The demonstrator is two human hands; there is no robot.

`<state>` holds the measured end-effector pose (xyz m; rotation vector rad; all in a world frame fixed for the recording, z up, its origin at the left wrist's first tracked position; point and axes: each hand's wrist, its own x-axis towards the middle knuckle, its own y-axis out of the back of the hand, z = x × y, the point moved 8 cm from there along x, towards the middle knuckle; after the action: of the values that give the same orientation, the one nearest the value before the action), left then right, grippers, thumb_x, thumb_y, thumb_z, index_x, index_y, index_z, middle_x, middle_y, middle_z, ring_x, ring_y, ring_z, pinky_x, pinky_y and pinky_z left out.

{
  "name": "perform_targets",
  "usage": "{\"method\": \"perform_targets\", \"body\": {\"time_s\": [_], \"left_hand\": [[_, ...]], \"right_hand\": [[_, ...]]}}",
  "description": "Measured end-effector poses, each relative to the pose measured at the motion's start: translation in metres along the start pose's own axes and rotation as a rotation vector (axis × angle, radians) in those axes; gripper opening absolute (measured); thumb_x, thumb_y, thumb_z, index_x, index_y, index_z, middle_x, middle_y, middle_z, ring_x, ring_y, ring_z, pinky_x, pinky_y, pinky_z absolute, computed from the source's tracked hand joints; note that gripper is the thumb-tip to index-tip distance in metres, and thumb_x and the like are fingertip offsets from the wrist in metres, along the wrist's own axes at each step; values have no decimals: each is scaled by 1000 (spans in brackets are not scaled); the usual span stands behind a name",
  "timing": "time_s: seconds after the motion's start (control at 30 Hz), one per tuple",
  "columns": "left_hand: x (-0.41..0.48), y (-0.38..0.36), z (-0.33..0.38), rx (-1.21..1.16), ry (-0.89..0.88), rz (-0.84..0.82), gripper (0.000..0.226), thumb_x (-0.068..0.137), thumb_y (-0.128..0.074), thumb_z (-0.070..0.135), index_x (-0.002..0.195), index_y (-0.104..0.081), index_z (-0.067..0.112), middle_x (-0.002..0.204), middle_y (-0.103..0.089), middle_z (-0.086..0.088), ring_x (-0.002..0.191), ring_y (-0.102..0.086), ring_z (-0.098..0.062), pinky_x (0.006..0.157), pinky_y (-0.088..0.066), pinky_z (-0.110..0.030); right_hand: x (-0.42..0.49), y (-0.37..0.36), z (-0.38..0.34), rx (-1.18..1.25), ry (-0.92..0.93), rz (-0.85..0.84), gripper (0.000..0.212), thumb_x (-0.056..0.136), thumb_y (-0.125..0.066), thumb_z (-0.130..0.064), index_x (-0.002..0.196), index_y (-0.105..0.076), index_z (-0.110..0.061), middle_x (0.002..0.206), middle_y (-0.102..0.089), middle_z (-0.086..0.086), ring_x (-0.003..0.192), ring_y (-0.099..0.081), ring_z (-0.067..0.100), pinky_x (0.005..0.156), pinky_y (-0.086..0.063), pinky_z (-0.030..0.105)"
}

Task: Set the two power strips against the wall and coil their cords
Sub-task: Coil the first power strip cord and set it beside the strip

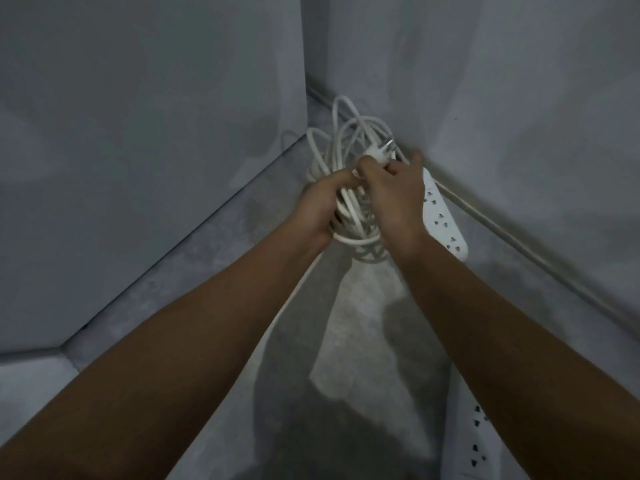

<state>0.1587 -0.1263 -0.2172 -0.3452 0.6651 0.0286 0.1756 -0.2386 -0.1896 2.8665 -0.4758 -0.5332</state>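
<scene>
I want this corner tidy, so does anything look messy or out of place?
The cord bundle in both hands is a loose, uneven tangle, with loops splaying toward the corner. The left hand grips it; the right hand holds the plug.

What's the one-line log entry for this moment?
stage: coiling cord | left hand: grips coil | right hand: holds plug | strip: by wall | second strip: lower right

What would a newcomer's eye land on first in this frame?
Both hands meet mid-frame over a loose bundle of white cord: the left hand grips the loops, the right hand holds the plug. Behind them, a white power strip lies along the right wall's base; a second strip shows at lower right.
</scene>
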Motion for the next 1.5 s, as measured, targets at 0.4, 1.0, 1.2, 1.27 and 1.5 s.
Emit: {"method": "perform_targets", "body": {"time_s": [0.4, 1.0, 1.2, 1.27, 1.5], "left_hand": [[8, 23, -15, -9, 48, 113, 15, 65, -65, 11, 77, -58, 4, 73, -54, -17, 70, -55, -27, 71, -43, -38], [-9, 82, -73, -156, -12, 688, 50, 72, -69, 7, 116, -46, 4, 106, -62, -16, 89, -64, -28, 79, -56, -39], [-40, 71, -96, 281, 69, 817, 77, 77, -71, 47, 132, -42, 1, 131, -52, -14, 120, -53, -32, 101, -45, -43], [-40, 64, -111, 273, 171, 673, 89, 78, -65, 59, 140, -33, 3, 137, -48, -11, 123, -52, -29, 104, -44, -41], [-25, 33, -104, 328, 432, 171, 55, 93, -37, 62, 96, -53, 9, 34, -47, 0, 27, -44, -9, 34, -37, -12]], "right_hand": [[8, 38, 34, 469, -192, 312, 24, 77, -56, -24, 55, -59, -14, 50, -58, -3, 51, -54, 16, 54, -43, 29], [33, -9, 75, -186, -357, -234, 46, 99, -42, -39, 126, -42, -3, 71, -75, 3, 53, -63, 12, 68, -47, 33], [43, -18, 62, -449, -2, -120, 54, 92, -53, -46, 132, -40, -12, 125, -59, 14, 114, -56, 33, 93, -42, 36], [44, -22, 66, -543, 40, -189, 56, 90, -46, -58, 130, -46, -18, 128, -58, 14, 118, -55, 33, 99, -43, 43], [54, -31, 51, -774, -20, -378, 49, 104, -19, -31, 148, -28, -10, 154, -29, 21, 138, -31, 42, 113, -27, 52]]}}
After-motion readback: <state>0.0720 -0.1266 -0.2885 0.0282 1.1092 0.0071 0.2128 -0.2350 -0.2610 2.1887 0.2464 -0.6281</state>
